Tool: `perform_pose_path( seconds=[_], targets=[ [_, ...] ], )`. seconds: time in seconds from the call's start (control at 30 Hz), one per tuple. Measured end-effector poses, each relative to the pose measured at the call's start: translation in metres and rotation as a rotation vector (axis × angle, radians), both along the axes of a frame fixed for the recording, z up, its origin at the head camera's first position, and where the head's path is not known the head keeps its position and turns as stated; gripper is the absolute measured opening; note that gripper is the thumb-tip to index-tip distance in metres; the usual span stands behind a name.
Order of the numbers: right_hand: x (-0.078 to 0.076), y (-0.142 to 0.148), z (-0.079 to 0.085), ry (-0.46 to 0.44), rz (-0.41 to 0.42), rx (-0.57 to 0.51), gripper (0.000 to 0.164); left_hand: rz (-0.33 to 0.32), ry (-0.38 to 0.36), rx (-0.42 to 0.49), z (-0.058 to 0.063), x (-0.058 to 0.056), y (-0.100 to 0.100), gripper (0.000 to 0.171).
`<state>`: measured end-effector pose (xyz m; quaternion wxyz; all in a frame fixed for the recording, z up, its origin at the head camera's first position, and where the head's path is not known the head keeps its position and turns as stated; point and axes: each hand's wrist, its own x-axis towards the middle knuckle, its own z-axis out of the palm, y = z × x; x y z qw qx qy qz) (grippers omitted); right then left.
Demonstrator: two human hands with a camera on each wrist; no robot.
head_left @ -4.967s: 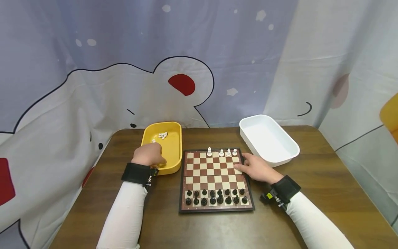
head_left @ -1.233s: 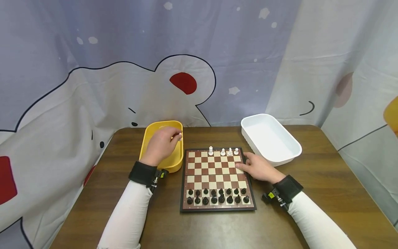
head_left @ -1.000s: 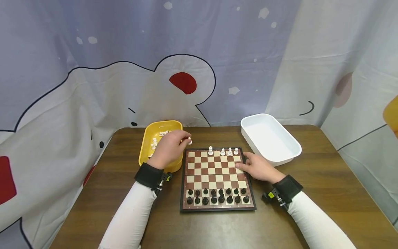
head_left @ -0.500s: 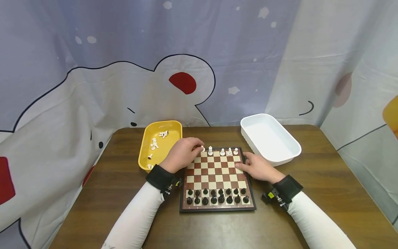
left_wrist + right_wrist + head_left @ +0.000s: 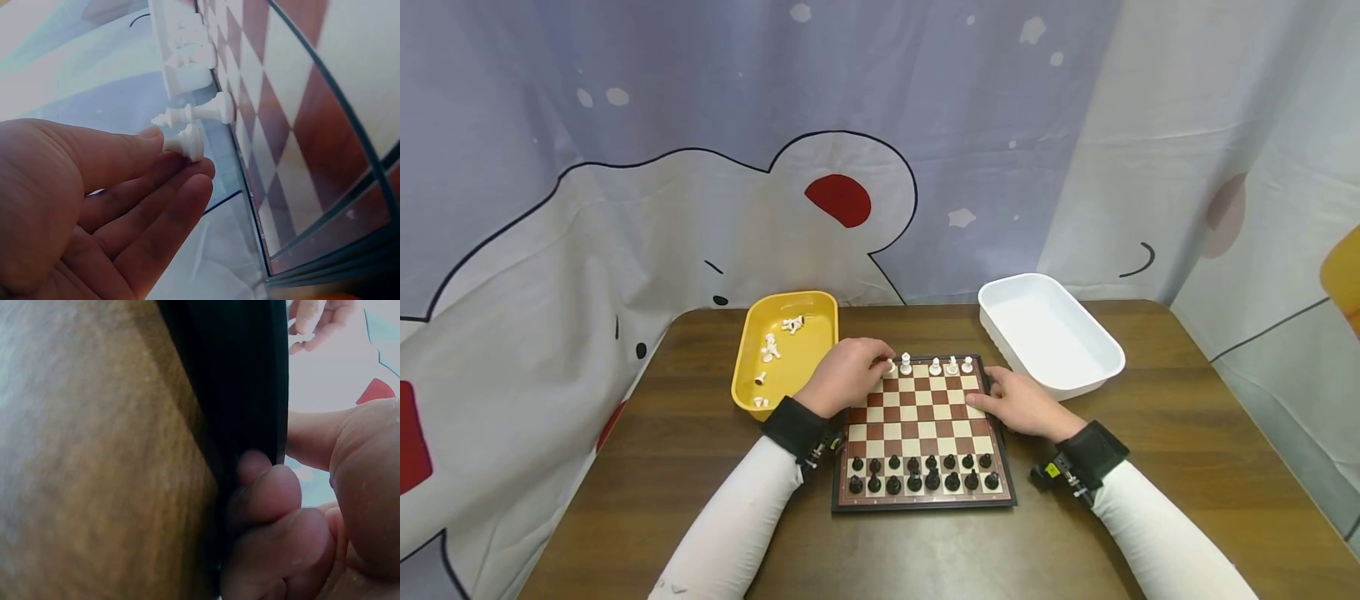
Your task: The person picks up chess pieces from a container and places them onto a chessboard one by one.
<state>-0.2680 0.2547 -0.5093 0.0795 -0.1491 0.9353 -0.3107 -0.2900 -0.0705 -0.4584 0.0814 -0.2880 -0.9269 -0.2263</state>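
My left hand (image 5: 844,379) pinches a white chess piece (image 5: 192,143) between thumb and fingers at the far left of the chessboard (image 5: 901,432). In the left wrist view its base shows just off the board, beside a taller standing white piece (image 5: 200,112); the fingers hide its top. Three more white pieces stand further right in the same far row, one of them a bishop-like piece (image 5: 935,367). My right hand (image 5: 1026,406) grips the board's right edge, thumb on top and fingers (image 5: 269,494) against the dark side. Two rows of black pieces (image 5: 932,479) line the near side.
A yellow tray (image 5: 831,321) with several white pieces lying in it stands left of the board. On the right is a white tray (image 5: 1037,321). Both rest on a brown wooden table (image 5: 647,467), with a patterned curtain (image 5: 647,233) behind.
My left hand has come out of the yellow tray with a white chess piece, moving right to the board's far row and lowering it there. The right hand has stayed on the board's edge.
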Motion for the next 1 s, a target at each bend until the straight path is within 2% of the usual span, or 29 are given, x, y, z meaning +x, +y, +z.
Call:
perform_pose_path(
  seconds=[0.5,1.0],
  targets=[
    [0.0014,-0.0005,0.0006,-0.002,-0.004,-0.005,0.088,0.01,-0.02,-0.033,-0.0053,-0.0047,0.0049,0.018],
    [0.0004,-0.0001,0.0008,0.009,0.001,0.0,0.087,0.049,-0.023,-0.048,-0.0093,-0.0091,0.0025,0.018]
  ],
)
